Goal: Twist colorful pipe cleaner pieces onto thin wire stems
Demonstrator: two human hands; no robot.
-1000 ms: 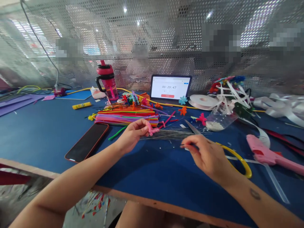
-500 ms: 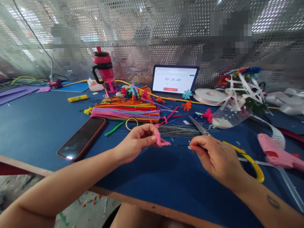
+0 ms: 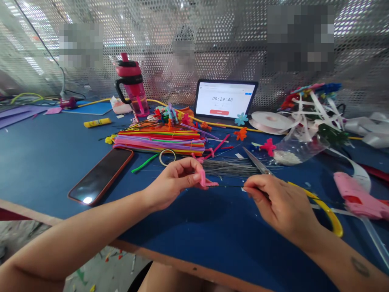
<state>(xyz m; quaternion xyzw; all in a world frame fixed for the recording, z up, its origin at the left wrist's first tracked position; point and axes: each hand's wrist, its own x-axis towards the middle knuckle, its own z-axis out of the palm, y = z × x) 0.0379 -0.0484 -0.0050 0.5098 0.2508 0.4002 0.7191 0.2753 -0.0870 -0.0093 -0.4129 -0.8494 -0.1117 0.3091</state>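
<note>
My left hand [image 3: 173, 184] pinches a small bent piece of pink pipe cleaner [image 3: 205, 181] between thumb and fingers. My right hand [image 3: 281, 205] holds a thin dark wire [image 3: 231, 186] between thumb and forefinger, and its tip reaches the pink piece. Just beyond the hands, a loose bundle of thin grey wires [image 3: 227, 167] lies on the blue work mat [image 3: 54, 170]. The closed blades of scissors [image 3: 257, 161] point away behind my right hand. Their yellow handle [image 3: 330, 213] lies to its right.
A stack of colourful pipe cleaners [image 3: 159, 142] lies ahead, with a phone [image 3: 100, 176] to the left. A pink glue gun [image 3: 355, 201] sits right. Further back are a pink bottle [image 3: 133, 84], a timer tablet [image 3: 225, 99], ribbon [image 3: 270, 122] and a plastic bag [image 3: 299, 150].
My hands have moved closer, bringing the wire's tip to the pink piece. A tape ring has come into view beyond my left hand. The view has tilted slightly.
</note>
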